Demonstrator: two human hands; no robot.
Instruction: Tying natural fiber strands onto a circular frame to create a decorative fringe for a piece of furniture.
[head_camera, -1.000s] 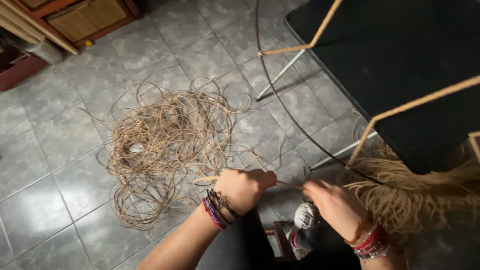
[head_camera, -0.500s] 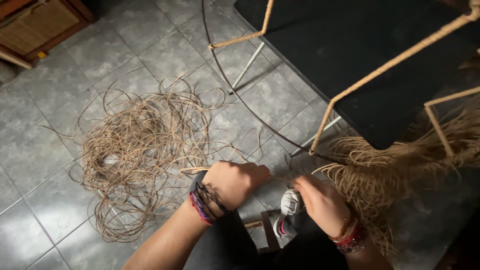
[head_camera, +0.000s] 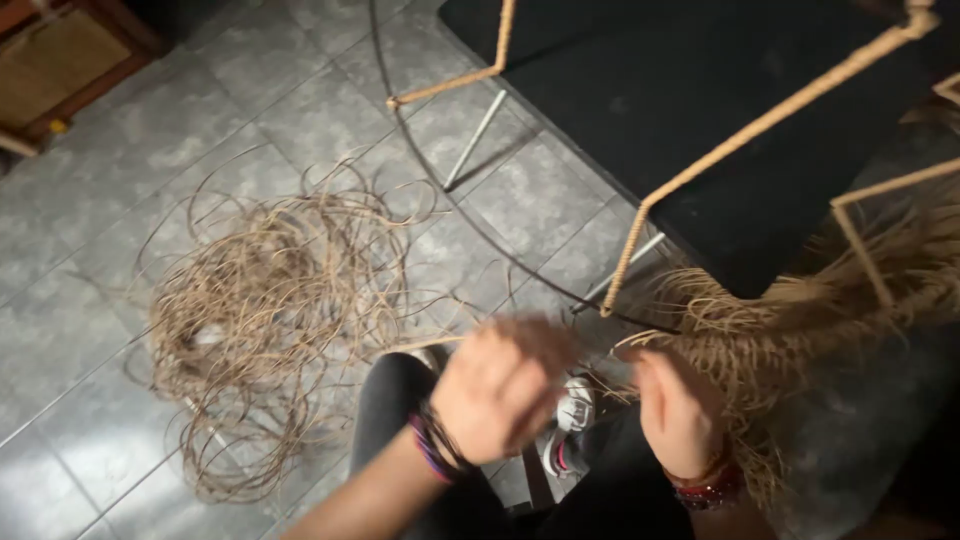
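My left hand (head_camera: 500, 392), blurred by motion, is closed in a fist over my knee, and a thin cane strand (head_camera: 415, 345) runs from it leftward to a loose tangled pile of cane strands (head_camera: 265, 320) on the tiled floor. Bracelets circle that wrist. My right hand (head_camera: 678, 412) is to its right, back toward the camera, fingers curled at the edge of a hanging fringe of cane fibres (head_camera: 800, 320). What the right hand holds is hidden. The fringe hangs from a cane-wrapped metal frame (head_camera: 760, 125).
A black panel (head_camera: 700, 90) lies under the frame at upper right, with a bare white leg (head_camera: 475, 140) and a thin dark hoop (head_camera: 420, 165) on the floor. A wooden cabinet with a woven front (head_camera: 50, 60) stands top left. My white shoe (head_camera: 575, 410) is between my hands.
The view has swung left and down, so the frame and fringe sit further right. My left hand has moved fast and is now blurred; both hands are nearer the fringe.
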